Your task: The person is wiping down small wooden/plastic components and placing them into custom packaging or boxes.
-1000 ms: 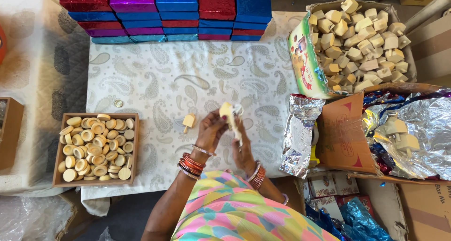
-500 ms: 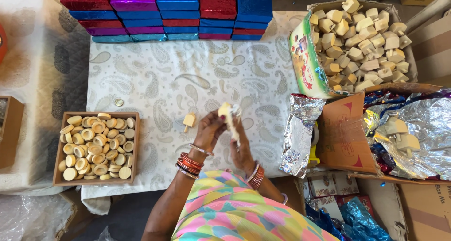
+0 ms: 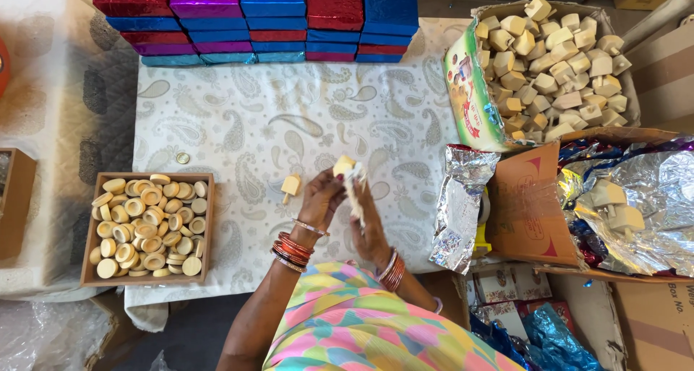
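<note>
My left hand [image 3: 320, 198] pinches a pale wooden block [image 3: 343, 164] above the patterned tablecloth [image 3: 289, 118]. My right hand [image 3: 371, 226] grips a white rag [image 3: 356, 187] pressed against the block's side. Both hands meet just in front of my body, bangles on each wrist. A second small wooden piece with a peg [image 3: 290, 186] lies on the cloth just left of my left hand.
A wooden tray of round wooden discs [image 3: 147, 226] sits at the left. Stacks of shiny red, blue and purple boxes [image 3: 256, 20] line the far edge. A carton of wooden blocks [image 3: 549, 60] and an open box with foil [image 3: 629, 197] stand at the right. A coin [image 3: 182, 158] lies on the cloth.
Both hands have shifted slightly upward and left with the block; the rag has slid along the block's side.
</note>
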